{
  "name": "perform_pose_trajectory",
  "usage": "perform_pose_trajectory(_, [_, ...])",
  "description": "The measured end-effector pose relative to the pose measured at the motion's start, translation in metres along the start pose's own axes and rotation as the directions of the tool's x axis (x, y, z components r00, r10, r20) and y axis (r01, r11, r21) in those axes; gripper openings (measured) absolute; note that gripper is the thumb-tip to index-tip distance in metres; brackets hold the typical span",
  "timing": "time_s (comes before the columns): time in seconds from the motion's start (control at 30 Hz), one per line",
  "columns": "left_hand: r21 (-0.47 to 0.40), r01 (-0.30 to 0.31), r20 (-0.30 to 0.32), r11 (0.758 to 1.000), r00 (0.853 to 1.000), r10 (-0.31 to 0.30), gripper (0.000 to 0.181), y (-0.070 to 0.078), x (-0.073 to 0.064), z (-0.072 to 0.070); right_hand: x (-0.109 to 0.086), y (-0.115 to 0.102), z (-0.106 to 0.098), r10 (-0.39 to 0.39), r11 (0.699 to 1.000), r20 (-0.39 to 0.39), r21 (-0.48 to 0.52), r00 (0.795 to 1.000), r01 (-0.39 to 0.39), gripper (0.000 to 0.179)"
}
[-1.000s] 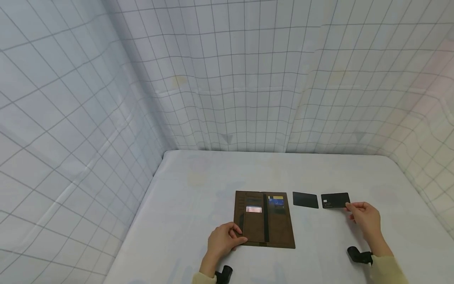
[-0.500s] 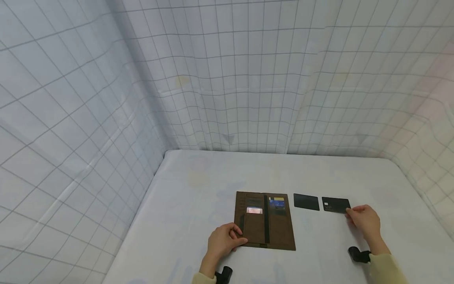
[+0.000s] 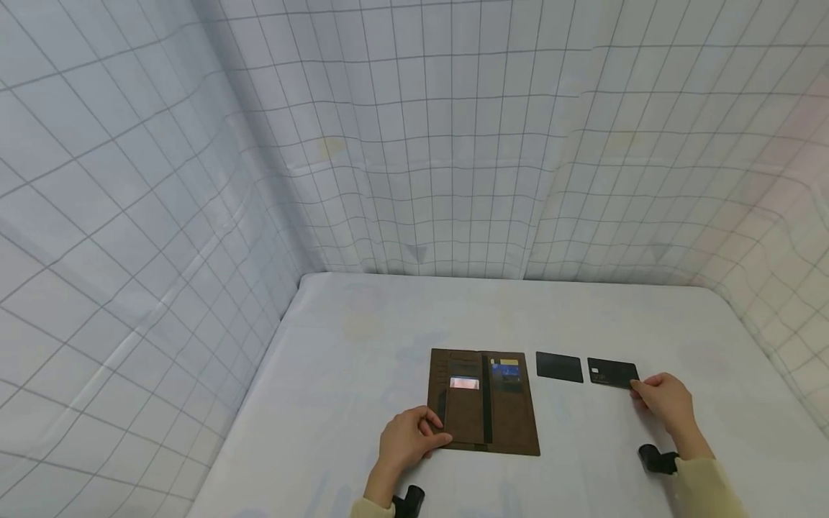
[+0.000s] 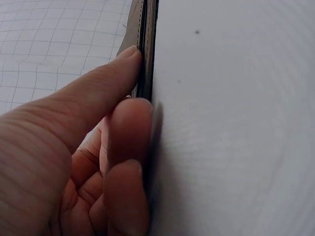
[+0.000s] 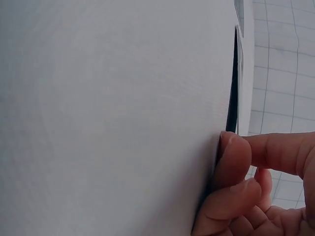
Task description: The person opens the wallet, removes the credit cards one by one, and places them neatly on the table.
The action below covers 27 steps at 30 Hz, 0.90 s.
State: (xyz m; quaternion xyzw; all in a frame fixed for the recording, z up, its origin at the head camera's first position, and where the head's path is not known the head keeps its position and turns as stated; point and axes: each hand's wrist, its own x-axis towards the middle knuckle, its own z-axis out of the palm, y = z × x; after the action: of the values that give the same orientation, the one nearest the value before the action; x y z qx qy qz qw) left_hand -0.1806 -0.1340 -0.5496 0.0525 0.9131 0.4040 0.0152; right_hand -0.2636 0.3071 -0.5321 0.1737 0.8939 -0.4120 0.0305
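An open brown wallet (image 3: 465, 419) lies flat, with cards in the pockets on both halves. My left hand (image 3: 406, 437) pinches its lower left corner. In the left wrist view the thumb rests on the wallet's edge (image 4: 147, 29), with the other fingers curled beside it. To the right of the wallet, a plain black card (image 3: 559, 367) lies on the white table. Beyond it is a black card marked VIP (image 3: 613, 373), with a small light chip. My right hand (image 3: 667, 404) pinches this card's lower right corner. The right wrist view shows it edge-on as a dark sliver (image 5: 233, 93).
White cloth covers the table (image 3: 363, 324). Grid-patterned white curtains (image 3: 421, 180) hang behind it and along both sides. A black wrist camera (image 3: 409, 501) is strapped on the left wrist, and another black camera (image 3: 657, 459) on the right.
The VIP card has turned slightly clockwise in my right hand, its right end now nearer me, so it tilts like the plain card. My left hand stays on the wallet.
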Motion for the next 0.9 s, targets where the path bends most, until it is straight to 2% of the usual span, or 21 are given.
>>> perform_pose_trajectory(0.2, [0.008,0.016,0.009,1.000,1.000,-0.016,0.025,-0.002,0.003,0.000,0.003,-0.001,-0.003,-0.007,0.999,0.033,-0.039,0.999,0.008,0.024])
perform_pose_trajectory(0.43, [0.007,0.011,0.014,1.000,1.000,-0.011,0.025,0.000,0.003,0.000,0.001,0.003,-0.002,-0.030,0.995,0.019,-0.092,0.999,0.032,0.022])
perform_pose_trajectory(0.7, [0.005,0.017,0.008,1.000,1.000,-0.017,0.026,0.000,0.002,0.001,0.000,0.001,0.001,-0.019,0.997,-0.003,-0.076,1.000,0.019,0.022])
perform_pose_trajectory(0.9, [0.002,0.027,0.008,1.000,1.000,-0.027,0.026,0.001,0.001,0.001,-0.001,-0.010,0.005,-0.044,0.996,-0.003,-0.074,0.999,0.044,0.033])
